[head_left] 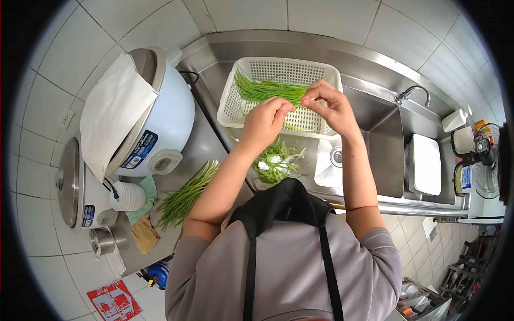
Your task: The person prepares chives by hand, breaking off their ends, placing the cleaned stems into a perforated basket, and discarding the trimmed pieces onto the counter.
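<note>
A white perforated basket straddles the sink's left part. Inside lies a bundle of long green chives, its stalks running toward my hands. My left hand is closed in a pinch over the basket's middle, at the near side of the bundle. Closed too, my right hand pinches near the bundle's right end. Thin chive stalks seem to sit between the fingertips; how many cannot be made out. Below the basket is a heap of chive trimmings with white bits among it. More loose chives lie on the counter by my left forearm.
Left stand a large rice cooker under a white cloth and a second cooker. Near them are a green cloth and a brown cloth. Rightward are sink basins, a faucet, a white-lidded container and a fan.
</note>
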`<state>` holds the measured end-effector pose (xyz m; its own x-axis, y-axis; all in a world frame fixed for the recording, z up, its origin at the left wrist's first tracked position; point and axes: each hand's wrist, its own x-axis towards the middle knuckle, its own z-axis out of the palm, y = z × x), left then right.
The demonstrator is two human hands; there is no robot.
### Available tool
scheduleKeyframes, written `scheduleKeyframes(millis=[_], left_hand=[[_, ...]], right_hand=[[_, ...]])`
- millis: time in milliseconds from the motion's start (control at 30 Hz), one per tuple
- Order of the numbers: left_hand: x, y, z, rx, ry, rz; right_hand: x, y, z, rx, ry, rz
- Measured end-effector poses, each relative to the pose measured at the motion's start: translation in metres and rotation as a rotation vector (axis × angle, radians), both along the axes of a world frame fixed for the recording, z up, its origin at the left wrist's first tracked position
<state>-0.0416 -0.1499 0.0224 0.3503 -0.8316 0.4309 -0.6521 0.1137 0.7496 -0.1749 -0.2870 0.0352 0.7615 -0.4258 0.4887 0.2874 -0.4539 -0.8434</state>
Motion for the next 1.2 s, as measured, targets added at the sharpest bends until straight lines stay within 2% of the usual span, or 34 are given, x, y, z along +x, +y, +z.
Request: scheduleKeyframes(millis=[67,167,200,267,300,333,400,467,533,633,733,833,933,1033,1067,1133,1200], left_hand=[[0.0,-0.001,-0.004,0.0,0.146,-0.025],[0.001,0.002,-0.005,0.109,0.375,-0.058],[0.002,0.002,-0.006,0.08,0.405,-0.061],[0.007,0.004,-0.011,0.026,0.466,-0.067],[0.011,0.007,-0.01,0.04,0.646,-0.088],[0.017,0.012,-0.006,0.053,0.824,-0.109],[0.026,0.015,-0.003,-0.018,1.11,-0.181],[0.03,0.015,0.002,-0.154,1.203,-0.188],[0.036,0.014,0.002,-0.271,1.268,-0.246],[0.04,0.013,0.003,-0.349,1.267,-0.255],[0.039,0.014,0.001,-0.399,1.27,-0.244],[0.036,0.012,-0.004,-0.456,1.295,-0.248],[0.039,0.015,-0.008,-0.545,1.336,-0.332],[0.043,0.024,-0.01,-0.621,1.341,-0.415],[0.044,0.03,-0.011,-0.591,1.326,-0.412],[0.049,0.042,-0.009,-0.536,1.289,-0.409],[0.049,0.056,-0.018,-0.177,1.174,-0.276]], right_hand=[[0.011,0.004,-0.013,0.3,-0.081,0.017],[0.024,0.01,-0.021,0.549,-0.214,0.021],[0.028,0.007,-0.023,0.64,-0.312,0.087],[0.028,-0.002,-0.024,0.807,-0.443,0.047],[0.027,-0.005,-0.023,0.891,-0.509,0.027],[0.025,-0.007,-0.022,0.865,-0.51,-0.023],[0.023,0.004,-0.026,0.608,-0.227,-0.086],[0.022,0.018,-0.039,0.246,0.108,-0.101],[0.028,0.035,-0.069,-0.006,0.356,0.046],[0.037,0.059,-0.092,-0.04,0.271,0.049],[0.043,0.067,-0.08,0.415,0.266,0.157],[0.049,0.068,-0.069,0.497,0.173,0.288],[0.052,0.065,-0.077,0.558,0.128,0.224],[0.055,0.057,-0.087,1.009,-0.04,0.197],[0.053,0.054,-0.091,1.031,-0.075,0.18],[0.043,0.052,-0.089,0.749,0.166,0.201],[0.034,0.058,-0.089,0.41,0.451,0.192]])
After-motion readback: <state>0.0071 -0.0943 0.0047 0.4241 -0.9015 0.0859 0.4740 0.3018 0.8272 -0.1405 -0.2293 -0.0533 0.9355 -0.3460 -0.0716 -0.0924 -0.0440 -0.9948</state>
